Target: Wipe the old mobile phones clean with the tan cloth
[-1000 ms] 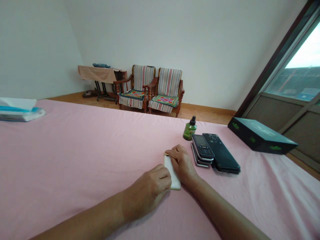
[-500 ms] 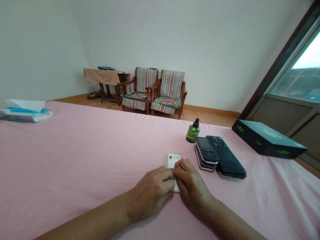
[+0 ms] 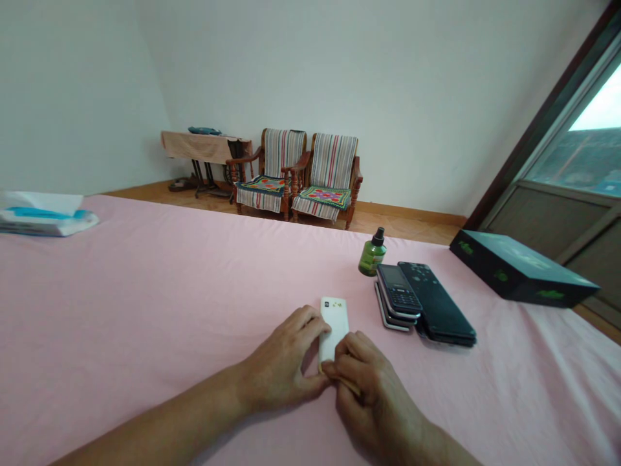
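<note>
A white mobile phone [image 3: 334,320] lies on the pink cloth with its back up, a small dark camera spot and gold marks near its far end. My left hand [image 3: 286,362] grips it from the left, fingertips on its long edge and the thumb at its near end. My right hand [image 3: 371,382] is closed at the phone's near right corner, its fingertips touching that end. A thin yellowish strip [image 3: 350,386] shows between the right fingers; its exact kind I cannot make out.
Right of my hands lie a stack of keypad phones [image 3: 398,291] and a long black case [image 3: 441,310]. A green spray bottle [image 3: 371,257] stands behind them. A black box [image 3: 519,272] is at far right, a tissue pack [image 3: 48,217] at far left. Two chairs [image 3: 323,188] stand beyond.
My hands have moved apart, uncovering most of the phone. The right hand has shifted towards me to its near end, and the yellowish strip now shows in its fingers.
</note>
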The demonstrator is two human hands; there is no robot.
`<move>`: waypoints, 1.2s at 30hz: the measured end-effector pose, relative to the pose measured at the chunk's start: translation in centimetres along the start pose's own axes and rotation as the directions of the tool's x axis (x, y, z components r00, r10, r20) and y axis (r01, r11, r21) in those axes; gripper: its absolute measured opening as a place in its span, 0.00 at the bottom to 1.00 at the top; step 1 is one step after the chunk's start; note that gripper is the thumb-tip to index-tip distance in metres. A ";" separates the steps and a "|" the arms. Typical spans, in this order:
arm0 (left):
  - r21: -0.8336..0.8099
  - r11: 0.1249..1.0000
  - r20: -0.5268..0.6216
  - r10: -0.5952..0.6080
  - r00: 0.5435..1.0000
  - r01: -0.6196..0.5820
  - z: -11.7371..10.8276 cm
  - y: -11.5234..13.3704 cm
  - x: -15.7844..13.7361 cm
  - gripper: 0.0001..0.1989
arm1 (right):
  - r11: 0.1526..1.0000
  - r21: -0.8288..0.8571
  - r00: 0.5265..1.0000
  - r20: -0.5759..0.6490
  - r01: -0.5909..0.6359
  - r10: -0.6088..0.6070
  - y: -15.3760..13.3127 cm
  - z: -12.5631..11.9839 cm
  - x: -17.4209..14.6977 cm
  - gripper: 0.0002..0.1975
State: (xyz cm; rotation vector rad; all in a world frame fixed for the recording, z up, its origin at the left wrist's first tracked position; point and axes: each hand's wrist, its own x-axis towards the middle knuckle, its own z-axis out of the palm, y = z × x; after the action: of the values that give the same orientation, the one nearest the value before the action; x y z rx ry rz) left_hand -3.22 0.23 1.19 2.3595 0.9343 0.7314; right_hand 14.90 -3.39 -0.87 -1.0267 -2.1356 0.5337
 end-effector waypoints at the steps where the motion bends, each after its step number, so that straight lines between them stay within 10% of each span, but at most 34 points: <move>1: -0.007 1.000 0.007 0.002 1.000 -0.002 -0.1 -0.1 0.0 0.23 | 1.000 0.025 1.000 -0.009 -0.001 0.001 0.1 0.1 -0.1 0.14; 18: -0.051 0.999 0.021 0.019 1.000 -0.018 -0.4 -0.5 0.2 0.20 | 0.997 -0.078 1.000 0.022 0.022 -0.021 -0.4 0.2 0.6 0.12; 29: 0.022 0.998 0.020 0.066 0.998 -0.066 -0.3 -0.5 0.1 0.20 | 0.995 0.016 0.957 -0.272 -0.100 0.100 2.3 0.1 1.1 0.16; 36: 0.077 0.992 0.043 0.095 0.995 -0.098 -0.5 0.3 0.2 0.11 | 0.994 0.022 0.968 -0.223 -0.111 0.113 2.5 0.0 0.9 0.15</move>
State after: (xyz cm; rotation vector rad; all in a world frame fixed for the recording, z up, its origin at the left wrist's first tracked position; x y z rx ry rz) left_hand -3.24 0.36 1.76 2.4942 0.8523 0.6937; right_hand 15.82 -1.22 -2.02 -1.1513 -1.8841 0.4576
